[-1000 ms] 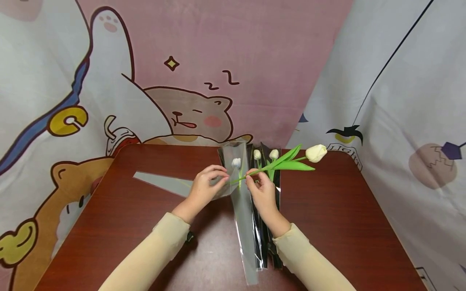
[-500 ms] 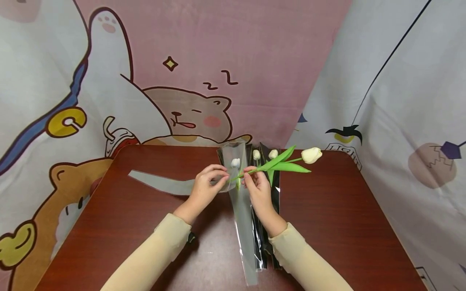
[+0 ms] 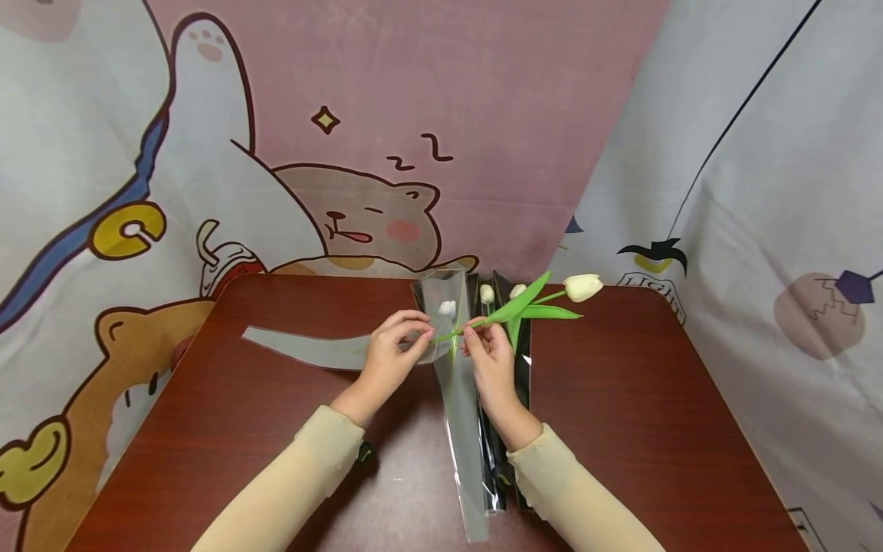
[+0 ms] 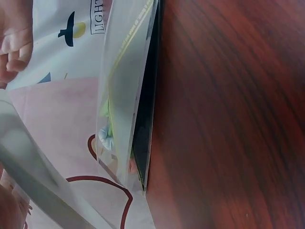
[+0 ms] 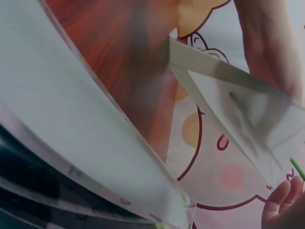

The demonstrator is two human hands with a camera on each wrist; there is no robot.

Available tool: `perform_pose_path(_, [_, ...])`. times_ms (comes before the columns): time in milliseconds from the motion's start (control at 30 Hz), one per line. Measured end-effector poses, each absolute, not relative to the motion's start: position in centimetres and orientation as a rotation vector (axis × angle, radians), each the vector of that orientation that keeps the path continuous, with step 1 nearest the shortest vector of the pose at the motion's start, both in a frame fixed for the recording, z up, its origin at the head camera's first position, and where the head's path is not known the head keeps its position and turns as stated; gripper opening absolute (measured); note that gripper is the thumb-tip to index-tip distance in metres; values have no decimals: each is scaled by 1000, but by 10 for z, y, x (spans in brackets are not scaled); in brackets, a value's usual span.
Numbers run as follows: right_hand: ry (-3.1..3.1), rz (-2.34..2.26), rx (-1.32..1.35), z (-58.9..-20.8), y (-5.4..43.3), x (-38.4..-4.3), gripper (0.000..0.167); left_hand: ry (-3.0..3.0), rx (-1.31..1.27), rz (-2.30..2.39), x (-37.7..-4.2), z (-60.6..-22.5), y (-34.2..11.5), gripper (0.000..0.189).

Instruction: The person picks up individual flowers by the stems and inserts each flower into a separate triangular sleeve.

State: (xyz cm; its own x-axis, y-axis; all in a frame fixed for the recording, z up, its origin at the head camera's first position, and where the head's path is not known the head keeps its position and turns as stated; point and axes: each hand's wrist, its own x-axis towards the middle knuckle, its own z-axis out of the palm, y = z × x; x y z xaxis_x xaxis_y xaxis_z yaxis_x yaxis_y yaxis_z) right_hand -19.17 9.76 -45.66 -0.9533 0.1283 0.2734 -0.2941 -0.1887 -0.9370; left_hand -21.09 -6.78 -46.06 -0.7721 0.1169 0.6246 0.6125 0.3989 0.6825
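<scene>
In the head view my left hand (image 3: 393,353) pinches the mouth of a grey translucent flower sleeve (image 3: 303,349), which stretches out to the left. My right hand (image 3: 491,364) pinches the green stem of a white tulip (image 3: 582,288), whose bloom and leaves point right. The stem's lower end is at the sleeve's mouth between the two hands. The left wrist view shows the held sleeve (image 4: 43,167) slanting beside the fingers. From the right wrist, the sleeve's wide opening (image 5: 238,109) faces the stem tip (image 5: 298,167), close to my right fingers (image 5: 276,200).
Under and beside my right hand lie wrapped tulips side by side: one in a grey sleeve (image 3: 464,445), others in black-backed sleeves (image 3: 526,383). They rest on a reddish-brown table (image 3: 621,429). A cartoon-printed cloth (image 3: 517,115) hangs behind the table's far edge.
My right hand and the tulip have shifted left, bringing the stem nearer my left hand. The held sleeve now bows downward and its far end has moved slightly left.
</scene>
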Motion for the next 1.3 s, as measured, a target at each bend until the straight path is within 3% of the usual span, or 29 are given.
perform_pose_path(300, [-1907, 2195, 112, -457, 89, -188, 22, -2170, -637, -1345, -210, -460, -64, 7])
perform_pose_path(500, [-1716, 2336, 9, -454, 88, -189, 9, -2160, -631, -1327, -210, -460, -64, 5])
perform_pose_path(733, [-1673, 2350, -23, -456, 89, -189, 7, -2134, -624, -1337, -210, -461, -64, 5])
perform_pose_path(900, [-1749, 2293, -3, -457, 87, -188, 18, -2128, -615, -1359, -209, -459, -61, 4])
perform_pose_path(1300, [-1857, 2234, -51, -454, 82, -188, 19, -2149, -598, -1349, -207, -460, -58, 7])
